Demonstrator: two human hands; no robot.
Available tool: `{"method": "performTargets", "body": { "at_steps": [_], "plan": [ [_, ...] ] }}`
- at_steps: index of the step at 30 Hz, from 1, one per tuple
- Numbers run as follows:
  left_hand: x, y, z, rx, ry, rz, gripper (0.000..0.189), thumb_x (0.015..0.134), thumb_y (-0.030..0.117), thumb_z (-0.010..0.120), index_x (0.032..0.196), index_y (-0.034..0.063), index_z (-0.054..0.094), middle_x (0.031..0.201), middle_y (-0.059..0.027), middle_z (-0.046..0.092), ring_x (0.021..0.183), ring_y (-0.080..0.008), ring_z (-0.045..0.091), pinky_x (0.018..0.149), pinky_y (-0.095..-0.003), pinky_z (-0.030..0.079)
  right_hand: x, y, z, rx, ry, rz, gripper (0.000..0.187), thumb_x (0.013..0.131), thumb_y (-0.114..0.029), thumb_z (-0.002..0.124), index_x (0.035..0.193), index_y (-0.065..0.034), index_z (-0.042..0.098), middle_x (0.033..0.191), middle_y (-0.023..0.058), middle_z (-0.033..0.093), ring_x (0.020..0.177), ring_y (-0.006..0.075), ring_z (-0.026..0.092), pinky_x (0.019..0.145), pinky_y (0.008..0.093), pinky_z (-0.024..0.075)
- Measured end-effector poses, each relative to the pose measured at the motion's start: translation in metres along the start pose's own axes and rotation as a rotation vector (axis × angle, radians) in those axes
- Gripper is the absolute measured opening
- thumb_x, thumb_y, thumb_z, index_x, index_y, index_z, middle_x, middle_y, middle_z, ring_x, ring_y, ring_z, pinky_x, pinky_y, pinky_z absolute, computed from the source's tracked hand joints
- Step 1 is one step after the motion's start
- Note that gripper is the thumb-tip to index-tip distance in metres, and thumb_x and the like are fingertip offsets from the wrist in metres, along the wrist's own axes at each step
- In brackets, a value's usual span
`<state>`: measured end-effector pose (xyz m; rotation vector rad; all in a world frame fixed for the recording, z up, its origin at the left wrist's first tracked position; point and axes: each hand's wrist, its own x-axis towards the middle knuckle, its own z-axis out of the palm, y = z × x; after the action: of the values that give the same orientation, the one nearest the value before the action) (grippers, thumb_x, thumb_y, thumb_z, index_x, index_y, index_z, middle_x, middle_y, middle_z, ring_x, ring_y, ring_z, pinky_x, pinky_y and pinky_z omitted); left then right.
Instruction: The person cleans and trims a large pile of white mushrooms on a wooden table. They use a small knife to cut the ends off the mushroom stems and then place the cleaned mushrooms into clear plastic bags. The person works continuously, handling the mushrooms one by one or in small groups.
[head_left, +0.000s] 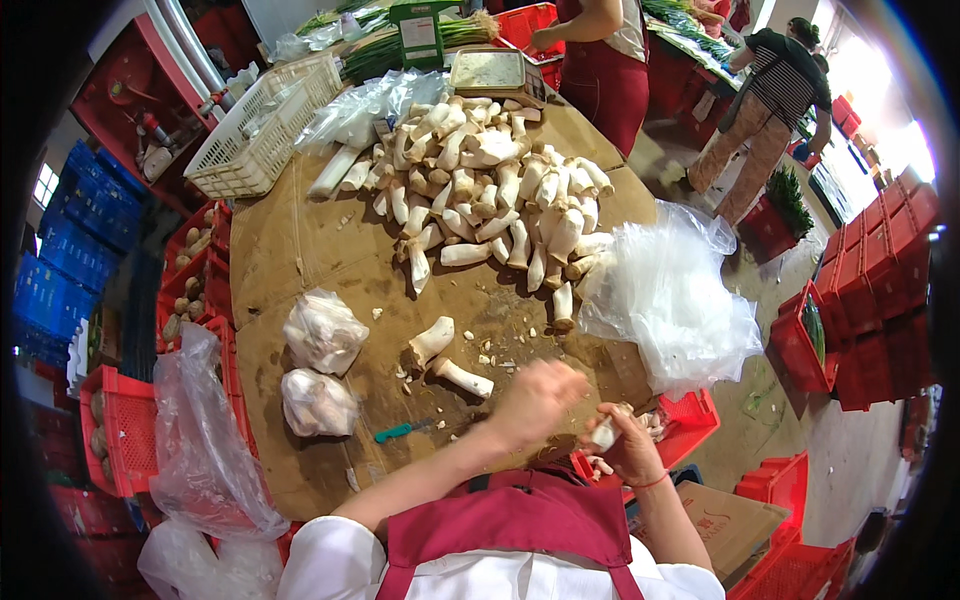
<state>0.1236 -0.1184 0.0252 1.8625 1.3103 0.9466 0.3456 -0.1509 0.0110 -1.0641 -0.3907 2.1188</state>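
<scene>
My left hand is motion-blurred above the cardboard-covered table; whether it holds anything cannot be told. To its right, my right hand grips a king oyster mushroom. Two loose king oyster mushrooms lie left of my left hand, among small trimmings. Nearer me rests a teal-handled knife. Two filled clear plastic bags sit at the left. A large heap of king oyster mushrooms covers the far middle.
Clear plastic bags lie at the right edge, above a red crate holding pieces. A white plastic basket and a weighing scale stand at the back. Two other people are beyond. Red crates line the left.
</scene>
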Motion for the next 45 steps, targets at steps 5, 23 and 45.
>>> {"method": "performTargets", "body": {
  "at_steps": [5,23,45],
  "plan": [
    [-0.007,-0.098,-0.085,0.809,0.236,-0.415,0.043,0.081,0.032,0.07,0.11,0.002,0.061,0.115,-0.0167,0.054,0.116,-0.0269,0.046,0.097,-0.0398,0.04,-0.025,-0.039,-0.06,-1.428,0.294,-0.252,0.037,0.091,-0.032,0.06,0.108,-0.0026,0.047,0.08,0.0193,0.061,0.07,0.0322,0.065,0.06,0.041,0.0527],
    [-0.046,-0.098,-0.08,0.483,-0.11,-0.128,0.037,0.072,0.008,0.066,0.107,0.0084,0.053,0.089,-0.0113,0.062,0.087,-0.0296,0.061,0.079,-0.039,0.046,0.051,0.017,0.053,-1.325,-0.293,-0.343,0.04,0.088,-0.027,0.065,0.121,-0.0052,0.056,0.107,0.0166,0.066,0.094,0.0269,0.067,0.08,0.0339,0.0545],
    [-0.019,-0.076,-0.151,-0.605,0.817,-0.511,0.024,0.099,0.017,0.047,0.114,0.0028,0.058,0.108,-0.0068,0.062,0.099,-0.0144,0.057,0.088,-0.0273,0.044,0.287,-0.206,0.257,-1.042,-0.303,-0.342,0.074,0.077,-0.019,0.069,0.135,-0.0045,0.025,0.093,0.0123,0.058,0.076,0.0187,0.062,0.058,0.0269,0.0522]
  ]
}}
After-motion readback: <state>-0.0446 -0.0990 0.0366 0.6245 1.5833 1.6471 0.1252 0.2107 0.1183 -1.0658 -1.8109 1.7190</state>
